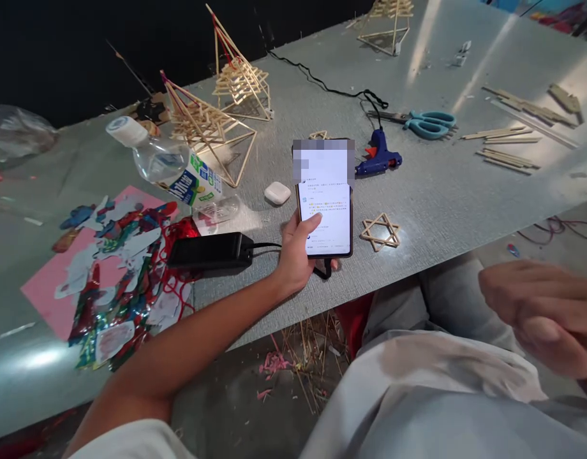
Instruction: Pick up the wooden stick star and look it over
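Observation:
My left hand [297,250] is wrapped round a smartphone [326,210], its thumb lying over the lit screen, which shows lines of text. A black cable runs from the phone's lower end and another leads left to a black power bank [207,250]. My right hand [542,312] is raised off the table at the right, fingers curled in; whether anything is inside cannot be seen. Just right of the phone lies a small star of wooden sticks [380,231]. A white earbud case [277,193] sits left of the phone.
A blue glue gun [380,156], teal-handled scissors [430,123] and loose wooden sticks [513,134] lie to the right. Stick frames [240,83] stand behind. A tilted plastic bottle [164,159] and a pile of colourful scraps [121,274] occupy the left. The table's front edge crosses below.

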The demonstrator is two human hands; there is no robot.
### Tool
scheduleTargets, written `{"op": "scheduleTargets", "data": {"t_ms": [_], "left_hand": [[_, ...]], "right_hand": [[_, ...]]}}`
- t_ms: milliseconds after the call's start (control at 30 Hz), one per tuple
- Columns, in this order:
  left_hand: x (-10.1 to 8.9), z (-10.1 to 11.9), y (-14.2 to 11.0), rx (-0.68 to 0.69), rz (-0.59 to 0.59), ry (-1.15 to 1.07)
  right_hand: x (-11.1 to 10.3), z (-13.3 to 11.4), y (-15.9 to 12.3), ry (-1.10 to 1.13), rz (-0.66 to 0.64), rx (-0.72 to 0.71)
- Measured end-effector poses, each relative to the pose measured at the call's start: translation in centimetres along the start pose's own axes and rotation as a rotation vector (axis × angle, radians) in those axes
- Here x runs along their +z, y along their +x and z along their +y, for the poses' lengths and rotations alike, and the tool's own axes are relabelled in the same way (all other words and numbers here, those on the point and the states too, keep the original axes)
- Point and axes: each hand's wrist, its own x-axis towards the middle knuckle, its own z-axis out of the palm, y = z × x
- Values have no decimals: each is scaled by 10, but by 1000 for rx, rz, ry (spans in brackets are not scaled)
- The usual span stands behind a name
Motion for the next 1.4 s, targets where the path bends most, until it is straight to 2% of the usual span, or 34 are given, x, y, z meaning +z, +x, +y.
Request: {"op": "scheduleTargets", "data": {"t_ms": [100, 167, 300, 400, 567, 633, 767, 833, 1033, 1133, 1233, 1400], "left_hand": [[0, 0, 0, -12, 12, 2], [0, 0, 0, -13, 12, 2], [-2, 1, 0, -9, -31, -25], [-3, 1, -1, -27, -86, -76], [-3, 3, -1, -44, -104, -60], [-3, 4, -1, -46, -93, -43], [-2, 5, -2, -61, -90, -39], [-2, 5, -2, -65, -89, -41], [-3, 2, -2, -55, -77, -42], [-5, 1, -2, -61, -69, -38], [-6, 0, -3, -72, -61, -37], [-8, 1, -5, -92, -75, -79]], "right_hand": [[8, 12, 8, 260, 81, -7], [9, 12, 7, 280, 107, 13], [6, 11, 5, 226, 8, 39], [7, 14, 12, 142, -91, -6], [19, 26, 39, -22, -267, -266], [25, 33, 53, -144, -291, -394], [42, 53, 82, -353, -216, -744], [48, 64, 97, -404, -199, -875], [53, 83, 131, -493, -148, -1089], [54, 89, 139, -508, -80, -1150], [56, 97, 139, -481, -10, -1148], [49, 106, 131, -508, -44, -1066]]}}
